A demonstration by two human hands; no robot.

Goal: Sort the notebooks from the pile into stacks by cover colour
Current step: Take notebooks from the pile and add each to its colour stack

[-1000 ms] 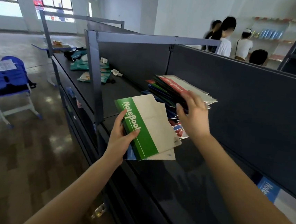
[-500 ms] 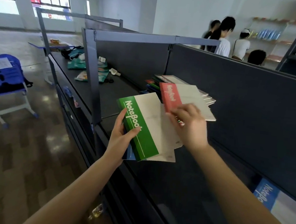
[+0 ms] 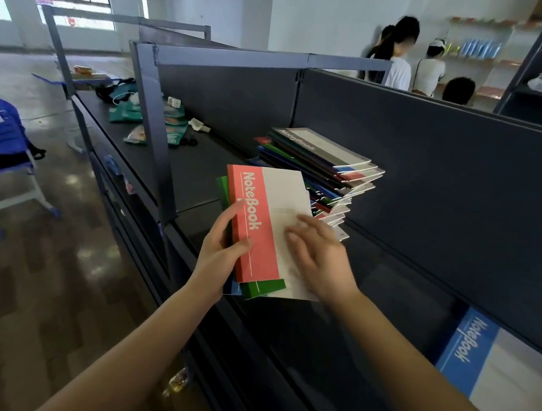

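Observation:
My left hand (image 3: 222, 253) grips a small bundle of notebooks by its left edge, thumb on top. A red notebook (image 3: 262, 217) lies uppermost, a green notebook (image 3: 263, 287) shows beneath it, and a blue corner peeks out at the bottom. My right hand (image 3: 319, 259) rests with straight fingers on the red notebook's white half. Behind the bundle, a mixed pile of notebooks (image 3: 320, 163) stands on the dark shelf (image 3: 199, 178), a grey-banded one on top. A blue notebook (image 3: 492, 369) lies on the shelf at the right.
A dark back panel (image 3: 431, 174) runs behind the shelf, and a metal upright post (image 3: 154, 134) stands left of the pile. Teal packets (image 3: 171, 126) and small items lie further along. A blue chair (image 3: 0, 146) stands on the floor at left. Several people stand behind the panel.
My right hand has taken the red notebook off the pile and laid it on top of the green one held in my left hand; its grip has turned into a flat touch.

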